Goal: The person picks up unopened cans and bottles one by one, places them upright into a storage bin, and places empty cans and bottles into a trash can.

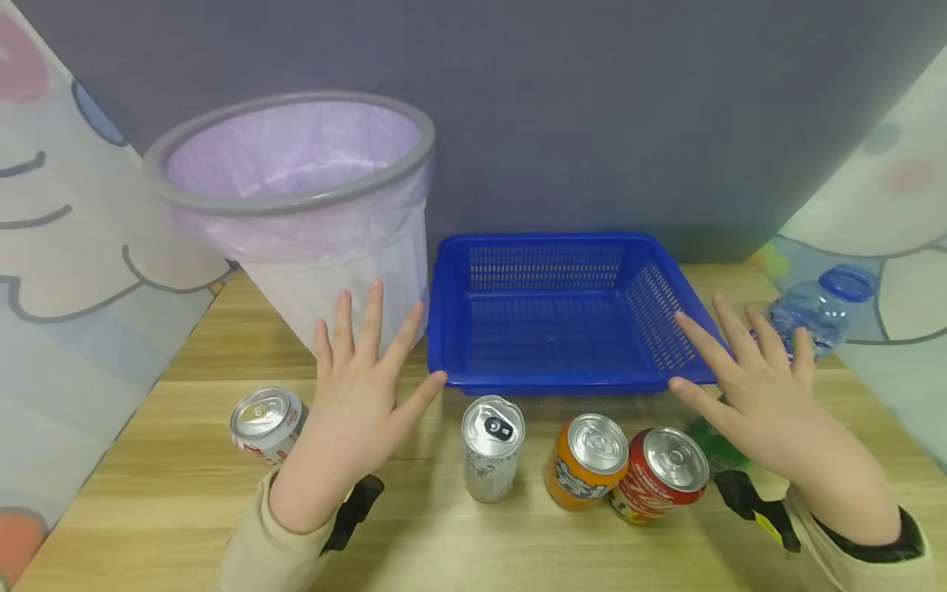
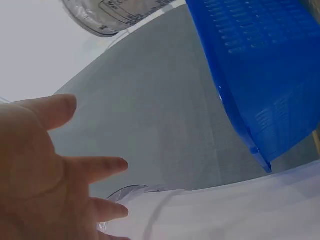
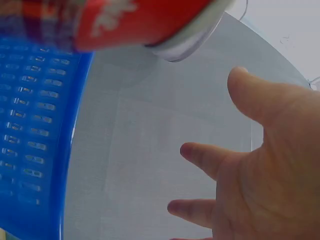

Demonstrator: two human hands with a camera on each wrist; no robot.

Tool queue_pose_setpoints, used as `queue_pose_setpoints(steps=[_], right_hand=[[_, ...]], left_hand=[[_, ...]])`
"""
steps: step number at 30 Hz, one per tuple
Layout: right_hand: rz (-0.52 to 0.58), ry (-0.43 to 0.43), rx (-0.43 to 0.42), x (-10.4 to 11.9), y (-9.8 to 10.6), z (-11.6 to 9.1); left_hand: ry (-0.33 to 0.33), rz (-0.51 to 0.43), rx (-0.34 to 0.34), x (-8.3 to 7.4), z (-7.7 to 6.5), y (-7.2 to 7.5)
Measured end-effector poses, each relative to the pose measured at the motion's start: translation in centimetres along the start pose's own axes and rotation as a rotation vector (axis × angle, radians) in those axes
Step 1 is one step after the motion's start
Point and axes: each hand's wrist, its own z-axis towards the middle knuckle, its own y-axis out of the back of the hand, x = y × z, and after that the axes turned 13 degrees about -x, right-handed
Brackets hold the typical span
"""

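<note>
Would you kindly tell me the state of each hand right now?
Left hand: open, holding nothing.
Right hand: open, holding nothing.

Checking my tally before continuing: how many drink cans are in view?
4: a white can left of the left hand; between the hands, left to right, a silver can, an orange can and a red can. The right hand partly hides a green object, possibly another.

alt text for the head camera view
A person's left grip and right grip, both spread and empty, extend over a wooden table with four drink cans. Beyond are a blue basket, a lined bin and a clear bluish bottle.
</note>
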Motion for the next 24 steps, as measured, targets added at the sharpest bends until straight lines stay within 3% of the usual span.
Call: queue_pose_setpoints(steps=[9, 14, 17, 24], right_hand=[[0.114, 0.086, -0.043, -1.4, 0.5, -0.1], [0.237, 0.064, -0.078, -2.1, 0.7, -0.2], [0.254, 0.044, -0.072, -2.7, 0.5, -0.6], [0.187, 0.066, -0.069, -4.1, -0.3, -0.8]], left_hand=[[-0.078, -0.195, -0.103, 0.2, 1.0, -0.1], [-0.159, -0.302, -0.193, 0.5, 1.8, -1.2], [-0.220, -0.333, -0.194, 0.7, 2.2, -2.1], [-0.358, -0.270, -0.113, 0.9, 2.5, -3.7]])
